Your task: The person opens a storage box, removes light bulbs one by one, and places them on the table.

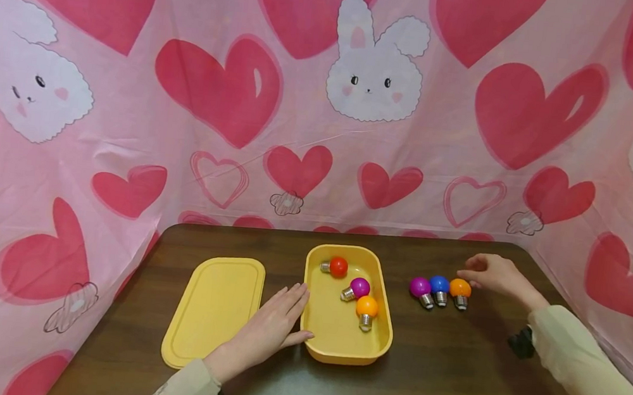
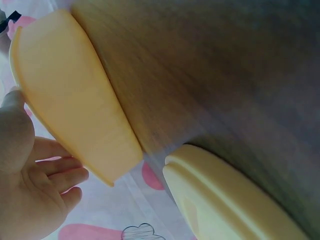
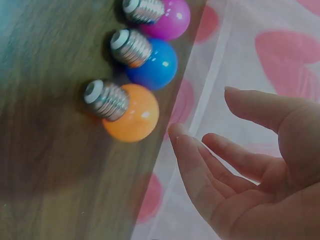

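Observation:
My left hand point(image 1: 276, 317) rests with extended fingers against the left rim of a yellow plastic box point(image 1: 330, 349). Inside the box lie a red light bulb point(image 1: 338, 267), a purple bulb point(image 1: 360, 288) and an orange bulb point(image 1: 367, 307), all with silver screw bases. To the right of the box, a purple bulb point(image 1: 420, 287), a blue bulb point(image 1: 439, 285) and an orange bulb point(image 1: 460, 288) lie in a row on the table. Just beyond the orange one hovers my right hand point(image 1: 495, 275), fingers loosely bent. In the right wrist view its fingers point(image 3: 195, 170) hold nothing.
A yellow lid point(image 1: 216, 312) lies flat on the dark wooden table point(image 1: 437, 374), left of the box. Behind and beside the table hangs a pink cloth point(image 1: 301, 120) with hearts and rabbits.

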The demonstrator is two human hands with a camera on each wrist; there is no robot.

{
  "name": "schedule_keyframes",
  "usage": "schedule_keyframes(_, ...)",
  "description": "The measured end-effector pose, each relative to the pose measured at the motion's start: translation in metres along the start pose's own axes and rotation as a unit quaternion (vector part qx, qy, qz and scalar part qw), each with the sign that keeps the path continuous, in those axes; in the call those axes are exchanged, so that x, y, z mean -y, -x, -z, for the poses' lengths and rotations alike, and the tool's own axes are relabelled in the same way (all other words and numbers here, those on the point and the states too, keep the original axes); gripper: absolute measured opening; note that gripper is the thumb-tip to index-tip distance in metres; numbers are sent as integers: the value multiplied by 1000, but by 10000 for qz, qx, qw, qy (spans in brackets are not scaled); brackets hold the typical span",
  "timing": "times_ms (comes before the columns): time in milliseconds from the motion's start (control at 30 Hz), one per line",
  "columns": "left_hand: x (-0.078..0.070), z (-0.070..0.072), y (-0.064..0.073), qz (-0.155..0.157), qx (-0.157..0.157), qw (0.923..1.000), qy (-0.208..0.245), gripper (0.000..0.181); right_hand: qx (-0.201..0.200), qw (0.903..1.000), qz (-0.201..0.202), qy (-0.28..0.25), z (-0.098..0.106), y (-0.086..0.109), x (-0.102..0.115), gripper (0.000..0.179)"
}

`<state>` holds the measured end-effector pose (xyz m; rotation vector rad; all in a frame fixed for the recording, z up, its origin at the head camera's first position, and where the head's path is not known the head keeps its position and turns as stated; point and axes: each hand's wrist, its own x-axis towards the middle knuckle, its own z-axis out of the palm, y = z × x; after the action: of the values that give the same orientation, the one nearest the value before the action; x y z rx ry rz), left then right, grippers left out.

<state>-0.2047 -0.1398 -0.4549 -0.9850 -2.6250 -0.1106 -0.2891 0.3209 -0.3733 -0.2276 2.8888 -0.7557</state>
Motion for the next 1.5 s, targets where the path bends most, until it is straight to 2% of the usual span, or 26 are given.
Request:
schedule_keyframes(400, 0, -1, -1, -26, 3, 10000, 63, 75, -156, 9981, 453, 378, -5, -6, 26, 52)
schedule_keyframes(1200, 1, -2, 1, -21, -28, 10000, 85, 75, 106, 9955, 910, 256, -38, -17, 86, 45)
schedule_keyframes(1500, 1, 0, 1, 49, 35, 9999, 126, 76, 141, 9919, 1246, 224, -49, -24, 109, 39)
